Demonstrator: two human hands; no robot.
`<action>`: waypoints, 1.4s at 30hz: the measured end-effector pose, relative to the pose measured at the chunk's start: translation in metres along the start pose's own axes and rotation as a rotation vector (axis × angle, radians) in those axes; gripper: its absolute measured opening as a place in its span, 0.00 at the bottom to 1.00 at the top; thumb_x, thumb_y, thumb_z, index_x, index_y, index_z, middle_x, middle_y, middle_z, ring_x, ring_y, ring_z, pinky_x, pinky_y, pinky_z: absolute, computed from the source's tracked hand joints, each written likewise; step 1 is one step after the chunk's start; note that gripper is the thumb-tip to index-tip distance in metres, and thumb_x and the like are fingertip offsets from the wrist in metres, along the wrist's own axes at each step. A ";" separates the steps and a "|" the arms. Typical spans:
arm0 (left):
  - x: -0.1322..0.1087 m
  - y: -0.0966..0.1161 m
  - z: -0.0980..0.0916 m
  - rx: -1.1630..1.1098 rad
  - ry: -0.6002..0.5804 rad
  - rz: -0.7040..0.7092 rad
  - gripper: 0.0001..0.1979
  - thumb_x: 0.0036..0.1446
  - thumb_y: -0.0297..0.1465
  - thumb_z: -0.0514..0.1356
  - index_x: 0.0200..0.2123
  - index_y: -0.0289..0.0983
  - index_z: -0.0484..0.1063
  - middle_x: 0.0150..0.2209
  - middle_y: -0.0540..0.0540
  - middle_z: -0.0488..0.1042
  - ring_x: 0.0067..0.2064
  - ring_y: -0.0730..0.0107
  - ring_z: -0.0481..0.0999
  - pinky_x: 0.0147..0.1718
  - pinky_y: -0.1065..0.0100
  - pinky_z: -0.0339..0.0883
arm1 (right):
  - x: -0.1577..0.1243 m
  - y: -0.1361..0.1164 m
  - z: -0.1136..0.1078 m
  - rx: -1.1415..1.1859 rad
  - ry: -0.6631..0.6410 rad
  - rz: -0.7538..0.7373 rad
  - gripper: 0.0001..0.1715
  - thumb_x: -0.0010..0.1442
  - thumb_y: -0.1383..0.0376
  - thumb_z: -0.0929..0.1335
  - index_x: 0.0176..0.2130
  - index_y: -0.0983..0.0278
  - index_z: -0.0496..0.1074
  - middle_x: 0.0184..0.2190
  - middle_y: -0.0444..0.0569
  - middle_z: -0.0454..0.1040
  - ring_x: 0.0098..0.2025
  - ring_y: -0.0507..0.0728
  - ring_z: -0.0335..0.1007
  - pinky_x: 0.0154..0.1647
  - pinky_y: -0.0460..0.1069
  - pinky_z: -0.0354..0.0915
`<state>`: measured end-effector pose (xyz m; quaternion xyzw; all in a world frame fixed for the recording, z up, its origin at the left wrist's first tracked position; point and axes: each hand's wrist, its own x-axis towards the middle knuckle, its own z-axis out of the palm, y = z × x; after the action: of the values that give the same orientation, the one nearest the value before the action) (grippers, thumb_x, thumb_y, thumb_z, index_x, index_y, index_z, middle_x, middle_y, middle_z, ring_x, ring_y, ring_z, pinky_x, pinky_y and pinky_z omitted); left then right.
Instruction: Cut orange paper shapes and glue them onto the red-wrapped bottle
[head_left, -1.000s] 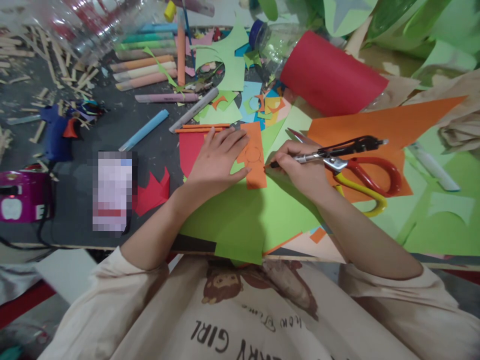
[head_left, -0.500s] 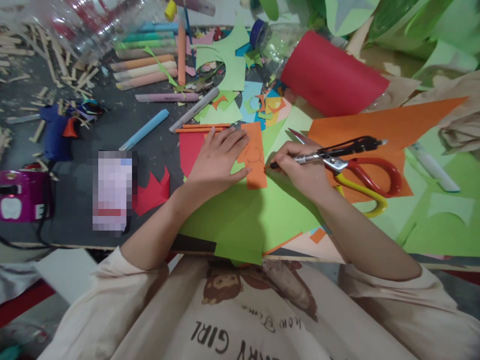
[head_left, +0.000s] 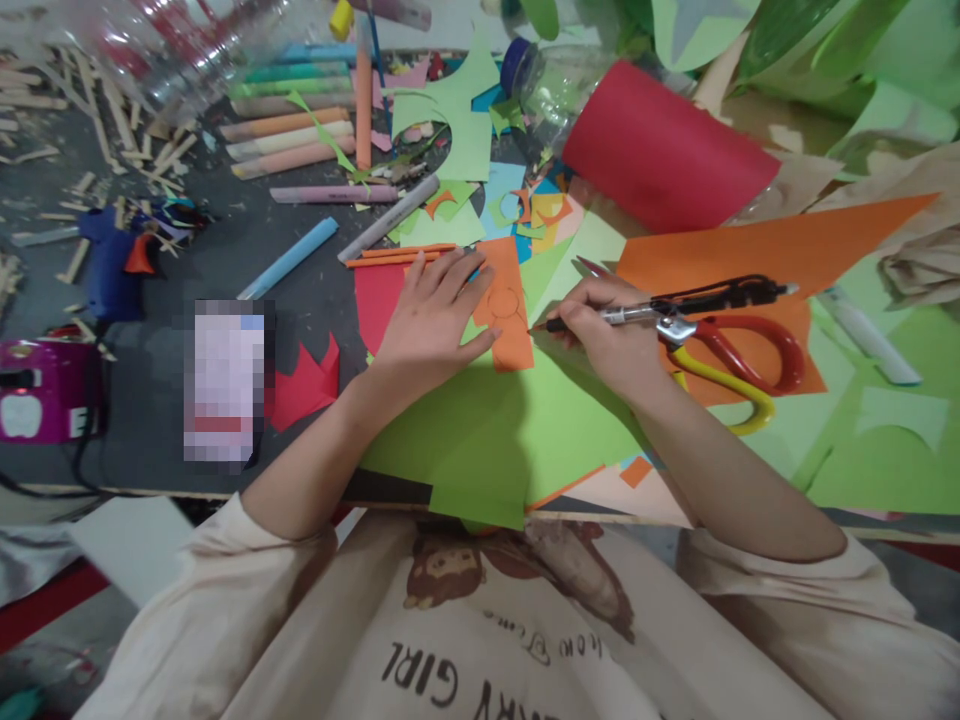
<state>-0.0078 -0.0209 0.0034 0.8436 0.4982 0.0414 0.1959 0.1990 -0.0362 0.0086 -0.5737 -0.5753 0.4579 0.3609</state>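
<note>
The left hand point(head_left: 429, 320), spread flat, pins the orange card point(head_left: 508, 310) to the worktop point(head_left: 300, 290) so the right hand point(head_left: 611, 335), pinching a pen point(head_left: 660, 305), can mark it.

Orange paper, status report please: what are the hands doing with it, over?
Left hand flat, pressing orange paper down. Right hand shut on pen, tip at paper's right edge. Scissors lie beside right hand, clear of the paper.

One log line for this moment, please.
left hand: flat on orange paper | right hand: holds pen, tip at paper edge | scissors: beside right hand
</note>
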 end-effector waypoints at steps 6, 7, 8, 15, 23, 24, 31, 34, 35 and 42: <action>0.001 -0.001 0.001 0.006 -0.001 -0.004 0.30 0.67 0.43 0.49 0.68 0.37 0.57 0.70 0.39 0.58 0.72 0.51 0.53 0.71 0.47 0.39 | 0.001 0.002 0.001 -0.048 0.004 -0.040 0.11 0.54 0.64 0.65 0.21 0.59 0.67 0.18 0.41 0.69 0.21 0.51 0.61 0.23 0.49 0.57; 0.001 -0.001 0.001 0.010 -0.004 -0.005 0.30 0.67 0.43 0.49 0.68 0.37 0.56 0.70 0.39 0.58 0.72 0.51 0.53 0.71 0.47 0.39 | 0.001 0.002 0.001 -0.047 0.000 -0.047 0.11 0.54 0.64 0.65 0.21 0.59 0.66 0.19 0.41 0.69 0.21 0.51 0.61 0.23 0.49 0.57; 0.001 -0.001 0.000 0.016 -0.007 -0.006 0.30 0.67 0.43 0.48 0.68 0.37 0.56 0.70 0.39 0.58 0.72 0.51 0.53 0.71 0.47 0.39 | 0.001 0.003 0.001 -0.047 -0.005 -0.051 0.11 0.54 0.64 0.65 0.21 0.59 0.66 0.19 0.41 0.68 0.22 0.51 0.61 0.24 0.49 0.56; 0.000 -0.003 0.002 0.030 0.012 0.017 0.31 0.67 0.45 0.48 0.68 0.37 0.56 0.70 0.39 0.59 0.71 0.51 0.54 0.71 0.48 0.40 | 0.000 0.002 0.001 -0.068 -0.035 -0.075 0.11 0.53 0.67 0.65 0.20 0.61 0.65 0.17 0.40 0.66 0.21 0.49 0.58 0.24 0.48 0.55; 0.000 -0.006 0.005 0.010 0.018 0.033 0.31 0.67 0.46 0.48 0.68 0.37 0.56 0.70 0.38 0.58 0.71 0.50 0.53 0.71 0.47 0.39 | -0.001 0.003 0.001 -0.082 -0.009 -0.087 0.11 0.54 0.68 0.66 0.22 0.61 0.67 0.19 0.41 0.68 0.22 0.51 0.61 0.25 0.49 0.58; 0.001 -0.006 0.005 0.007 0.019 0.032 0.31 0.67 0.46 0.48 0.68 0.37 0.56 0.69 0.38 0.59 0.71 0.50 0.53 0.71 0.47 0.39 | -0.001 0.003 0.001 -0.091 -0.012 -0.094 0.11 0.54 0.69 0.66 0.21 0.61 0.66 0.19 0.41 0.67 0.22 0.50 0.60 0.25 0.49 0.57; 0.001 -0.006 0.005 0.002 0.014 0.031 0.32 0.67 0.47 0.47 0.68 0.37 0.55 0.69 0.37 0.58 0.71 0.49 0.53 0.70 0.47 0.39 | -0.001 0.002 0.003 -0.030 -0.080 -0.108 0.12 0.52 0.68 0.64 0.19 0.61 0.64 0.16 0.39 0.64 0.19 0.48 0.56 0.21 0.47 0.55; 0.001 -0.005 0.004 0.000 0.010 0.023 0.32 0.67 0.47 0.47 0.68 0.37 0.56 0.69 0.38 0.58 0.71 0.50 0.53 0.71 0.47 0.39 | -0.001 0.000 0.002 -0.051 -0.031 -0.113 0.11 0.52 0.67 0.64 0.19 0.61 0.65 0.15 0.39 0.63 0.19 0.48 0.55 0.21 0.47 0.54; 0.001 -0.005 0.003 -0.004 0.009 0.021 0.32 0.67 0.47 0.47 0.68 0.37 0.56 0.70 0.38 0.58 0.71 0.50 0.53 0.71 0.47 0.39 | -0.001 0.000 0.001 -0.064 -0.027 -0.110 0.11 0.51 0.67 0.64 0.19 0.61 0.64 0.15 0.39 0.63 0.19 0.48 0.55 0.21 0.47 0.54; 0.002 -0.003 0.002 -0.010 -0.008 0.012 0.31 0.67 0.45 0.49 0.67 0.35 0.57 0.70 0.37 0.58 0.72 0.49 0.52 0.71 0.47 0.38 | -0.002 -0.006 0.001 -0.054 -0.162 -0.076 0.10 0.48 0.64 0.63 0.17 0.61 0.63 0.15 0.41 0.65 0.20 0.49 0.56 0.21 0.47 0.52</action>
<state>-0.0086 -0.0188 0.0000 0.8457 0.4922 0.0416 0.2018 0.1963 -0.0376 0.0141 -0.5221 -0.6360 0.4732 0.3146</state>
